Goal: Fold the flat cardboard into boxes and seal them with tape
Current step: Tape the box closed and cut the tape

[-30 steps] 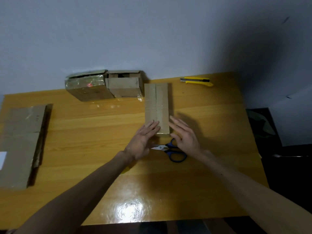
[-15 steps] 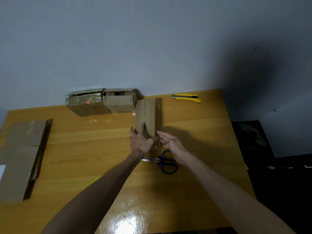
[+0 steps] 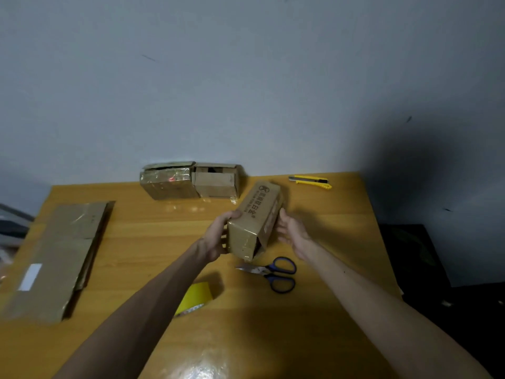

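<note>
A long brown cardboard box (image 3: 255, 214) with printed characters is lifted off the wooden table (image 3: 164, 242), tilted, its near taped end facing me. My left hand (image 3: 218, 236) grips its left side, fingers curled round the near corner. My right hand (image 3: 291, 231) supports its right side with fingers fairly straight. A yellow tape roll (image 3: 195, 298) lies below my left forearm, partly hidden by it. Blue-handled scissors (image 3: 273, 272) lie just under the box.
Two folded, taped boxes (image 3: 191, 181) stand at the table's far edge by the wall. A stack of flat cardboard (image 3: 54, 255) lies at the left. A yellow utility knife (image 3: 311, 181) rests at the far right. The table's right edge drops to a dark floor.
The box lay flat on the table under both hands; it has been picked up and turned so its printed face shows. The view has tilted upward.
</note>
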